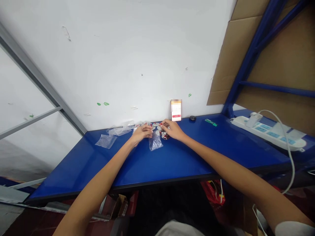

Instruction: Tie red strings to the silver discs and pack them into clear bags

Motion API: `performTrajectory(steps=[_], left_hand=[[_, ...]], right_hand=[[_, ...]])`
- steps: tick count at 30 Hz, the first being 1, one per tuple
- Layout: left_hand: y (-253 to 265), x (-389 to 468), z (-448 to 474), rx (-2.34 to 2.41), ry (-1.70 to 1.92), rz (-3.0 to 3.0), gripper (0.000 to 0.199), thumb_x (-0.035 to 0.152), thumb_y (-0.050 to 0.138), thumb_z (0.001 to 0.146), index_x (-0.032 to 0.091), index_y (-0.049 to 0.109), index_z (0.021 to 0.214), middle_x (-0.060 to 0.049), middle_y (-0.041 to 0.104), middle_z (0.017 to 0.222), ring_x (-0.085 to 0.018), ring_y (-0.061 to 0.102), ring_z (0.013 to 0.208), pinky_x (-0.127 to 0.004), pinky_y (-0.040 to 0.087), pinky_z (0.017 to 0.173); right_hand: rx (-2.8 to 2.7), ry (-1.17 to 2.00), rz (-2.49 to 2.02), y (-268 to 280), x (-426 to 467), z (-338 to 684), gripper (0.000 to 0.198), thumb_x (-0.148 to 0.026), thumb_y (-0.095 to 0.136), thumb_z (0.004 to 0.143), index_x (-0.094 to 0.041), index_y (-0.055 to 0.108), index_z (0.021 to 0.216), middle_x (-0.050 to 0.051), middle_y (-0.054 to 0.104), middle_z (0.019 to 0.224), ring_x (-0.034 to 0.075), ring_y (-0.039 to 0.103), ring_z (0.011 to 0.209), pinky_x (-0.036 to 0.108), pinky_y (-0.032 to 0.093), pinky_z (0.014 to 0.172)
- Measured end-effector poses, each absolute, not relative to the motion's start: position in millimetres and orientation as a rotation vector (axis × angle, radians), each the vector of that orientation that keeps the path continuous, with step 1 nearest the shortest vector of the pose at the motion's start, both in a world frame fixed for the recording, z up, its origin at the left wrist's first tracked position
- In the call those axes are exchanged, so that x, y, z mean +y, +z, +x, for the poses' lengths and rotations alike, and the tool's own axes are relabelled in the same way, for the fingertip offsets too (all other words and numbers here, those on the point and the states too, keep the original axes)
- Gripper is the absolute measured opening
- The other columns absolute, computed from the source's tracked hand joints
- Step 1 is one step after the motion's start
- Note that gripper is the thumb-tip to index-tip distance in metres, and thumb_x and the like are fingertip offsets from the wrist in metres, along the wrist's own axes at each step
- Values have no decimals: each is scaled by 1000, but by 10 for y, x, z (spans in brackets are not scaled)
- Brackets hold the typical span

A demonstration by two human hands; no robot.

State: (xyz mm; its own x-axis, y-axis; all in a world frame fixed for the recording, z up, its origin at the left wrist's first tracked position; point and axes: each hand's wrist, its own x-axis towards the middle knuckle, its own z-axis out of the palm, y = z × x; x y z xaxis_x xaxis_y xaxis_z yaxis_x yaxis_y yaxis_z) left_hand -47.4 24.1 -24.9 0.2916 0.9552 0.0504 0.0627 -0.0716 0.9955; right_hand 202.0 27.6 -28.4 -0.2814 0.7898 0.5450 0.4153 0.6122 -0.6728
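My left hand (142,134) is closed, its fingertips pinching the upper edge of a small clear plastic bag (156,143). The bag hangs down over the blue tabletop between my hands. My right hand (172,129) is also closed, with thumb and forefinger together on a small round red-and-white disc, partly hidden by the fingers. Several similar printed discs (156,124) lie in a cluster around and beyond my fingertips. One darker disc (165,136) sits just below my right hand.
More clear bags (106,141) lie on the blue table (157,167) to the left. A lit phone (176,110) leans on the wall. Farther right are a black round object (192,118), a green item (211,122) and a white power strip (268,133) with a cable.
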Motion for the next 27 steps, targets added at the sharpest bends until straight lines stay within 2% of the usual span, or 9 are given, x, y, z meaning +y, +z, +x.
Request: performTrajectory(steps=[4, 8, 11, 14, 16, 18, 21, 24, 27], left_hand=[[-338, 276, -431, 1025, 1032, 1492, 37, 29, 89, 77, 14, 71, 105, -7, 72, 91, -17, 70, 78, -36, 62, 77], [-285, 277, -418, 1105, 1096, 1603, 29, 39, 78, 88, 15, 71, 103, -8, 73, 93, -17, 69, 78, -32, 58, 72], [-161, 205, -429, 1031, 1048, 1713, 34, 46, 72, 94, 17, 73, 113, -7, 72, 95, -16, 66, 77, -27, 54, 65], [-50, 96, -407, 893, 921, 1823, 48, 47, 78, 89, 23, 71, 131, -9, 72, 114, -19, 69, 89, -28, 56, 71], [-16, 40, -374, 818, 893, 1865, 56, 44, 83, 85, 26, 68, 137, -10, 69, 127, -22, 69, 99, -30, 59, 77], [-11, 18, -348, 758, 871, 1849, 57, 44, 83, 85, 24, 68, 136, -10, 71, 121, -22, 70, 95, -32, 60, 77], [-7, 37, -369, 760, 835, 1808, 55, 43, 84, 85, 20, 70, 132, -7, 73, 96, -20, 69, 79, -35, 60, 74], [50, 61, -451, 830, 843, 1853, 50, 42, 83, 86, 21, 72, 130, -7, 73, 96, -20, 70, 82, -35, 60, 78], [152, 47, -533, 856, 837, 1878, 47, 45, 79, 89, 21, 73, 129, -7, 74, 95, -20, 69, 82, -33, 59, 77]], right_hand=[[-1868, 454, -1039, -260, 286, 2042, 10, -31, 64, 99, -22, 68, 98, 4, 78, 86, 21, 73, 79, 32, 54, 75], [-1845, 468, -1033, -231, 278, 2060, 14, -35, 64, 100, -22, 69, 100, 3, 76, 85, 22, 71, 78, 33, 54, 74], [-1893, 467, -878, -205, 234, 2041, 14, -34, 67, 100, -21, 73, 101, 6, 75, 98, 21, 70, 86, 33, 55, 79], [-1983, 437, -720, -169, 145, 1984, 13, -35, 71, 98, -23, 76, 101, 7, 70, 110, 22, 68, 96, 35, 55, 86], [-2017, 449, -691, -149, 84, 1935, 14, -36, 70, 99, -24, 77, 101, 7, 67, 107, 22, 66, 93, 35, 54, 85], [-2023, 460, -682, -139, 45, 1896, 15, -37, 68, 101, -24, 77, 103, 6, 66, 102, 20, 65, 88, 35, 53, 83], [-1972, 488, -725, -143, 39, 1885, 21, -41, 67, 101, -23, 72, 111, 6, 68, 99, 19, 64, 85, 33, 52, 78], [-1991, 530, -822, -158, 65, 1933, 23, -41, 67, 100, -23, 68, 115, 4, 71, 95, 19, 65, 84, 31, 51, 74], [-2250, 386, -813, -187, 81, 1987, 14, -35, 73, 95, -24, 73, 104, 5, 73, 96, 24, 65, 96, 38, 52, 87]])
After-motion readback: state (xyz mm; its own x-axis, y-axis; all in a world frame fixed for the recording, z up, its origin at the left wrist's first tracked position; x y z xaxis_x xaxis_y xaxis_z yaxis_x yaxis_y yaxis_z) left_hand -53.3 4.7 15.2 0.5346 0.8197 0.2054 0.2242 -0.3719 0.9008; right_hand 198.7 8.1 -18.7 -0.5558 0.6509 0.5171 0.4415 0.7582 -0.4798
